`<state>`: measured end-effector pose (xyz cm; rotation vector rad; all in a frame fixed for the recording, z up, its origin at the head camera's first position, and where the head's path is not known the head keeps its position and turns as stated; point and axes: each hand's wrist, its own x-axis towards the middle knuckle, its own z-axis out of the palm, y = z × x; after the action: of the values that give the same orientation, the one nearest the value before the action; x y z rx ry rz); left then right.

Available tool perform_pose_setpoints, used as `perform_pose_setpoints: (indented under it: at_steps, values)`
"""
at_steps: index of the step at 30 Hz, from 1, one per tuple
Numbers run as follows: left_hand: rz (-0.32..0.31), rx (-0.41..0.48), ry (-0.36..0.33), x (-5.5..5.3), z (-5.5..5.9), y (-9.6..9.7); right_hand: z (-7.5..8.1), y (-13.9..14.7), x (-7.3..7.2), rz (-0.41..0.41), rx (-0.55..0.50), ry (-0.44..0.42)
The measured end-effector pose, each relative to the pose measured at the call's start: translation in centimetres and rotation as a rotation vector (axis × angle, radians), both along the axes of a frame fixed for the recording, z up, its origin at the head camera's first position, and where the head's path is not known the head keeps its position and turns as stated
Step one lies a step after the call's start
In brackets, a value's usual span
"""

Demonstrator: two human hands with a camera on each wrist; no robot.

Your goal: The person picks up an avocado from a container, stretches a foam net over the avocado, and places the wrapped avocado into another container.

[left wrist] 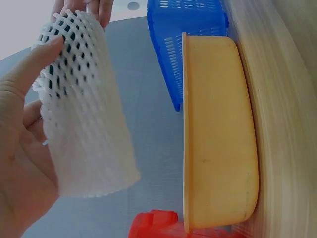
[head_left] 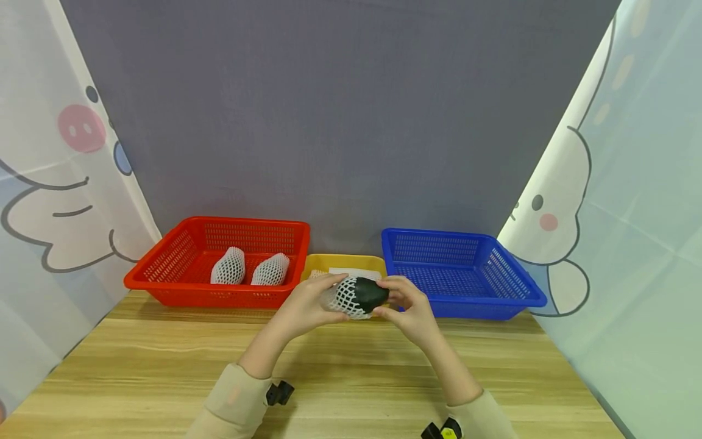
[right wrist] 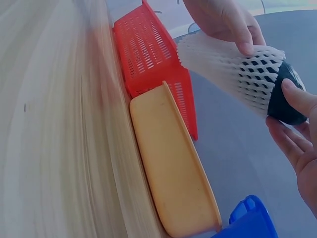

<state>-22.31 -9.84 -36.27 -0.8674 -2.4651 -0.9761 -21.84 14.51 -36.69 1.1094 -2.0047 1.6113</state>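
A smooth, dark green avocado (head_left: 370, 294) is partly inside a white foam net sleeve (head_left: 347, 297), held up between both hands. My left hand (head_left: 309, 308) grips the sleeve, thumb and fingers on opposite sides. The thumb presses on the mesh over the avocado in the left wrist view, and the sleeve's loose end (left wrist: 96, 168) hangs out past the palm. On the other side, my right hand (head_left: 410, 311) pinches the bare end of the avocado (right wrist: 285, 101) between thumb and fingers. The covered half shows dark through the mesh holes.
At the left stands a red basket (head_left: 164, 285) with two net-wrapped pieces (head_left: 228, 266) inside. A yellow bin (head_left: 378, 263), behind the hands, contains white netting (head_left: 355, 272). To the right is a blue basket (head_left: 471, 299). All three stand along the back of the wooden table (head_left: 351, 378).
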Motion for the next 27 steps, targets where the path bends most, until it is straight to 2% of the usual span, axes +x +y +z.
perform_pose_setpoints:
  at_steps: [9, 12, 18, 24, 27]
  values:
    - [-0.038, 0.115, -0.044, -0.15, -0.13, 0.01, 0.27, -0.32, 0.13, 0.016, 0.015, 0.119]
    - [-0.052, 0.152, -0.063, -0.19, -0.15, -0.02, 0.24, -0.17, 0.1, 0.033, 0.0, 0.103]
    - [-0.099, 0.209, -0.082, -0.36, -0.22, -0.14, 0.14, -0.02, 0.03, -0.023, -0.038, 0.07]
    - [-0.125, 0.214, -0.092, -0.29, -0.24, -0.15, -0.1, -0.22, -0.1, 0.015, -0.091, 0.091]
    - [-0.124, 0.21, -0.099, -0.17, -0.24, -0.15, -0.09, -0.41, 0.04, -0.009, -0.082, 0.102]
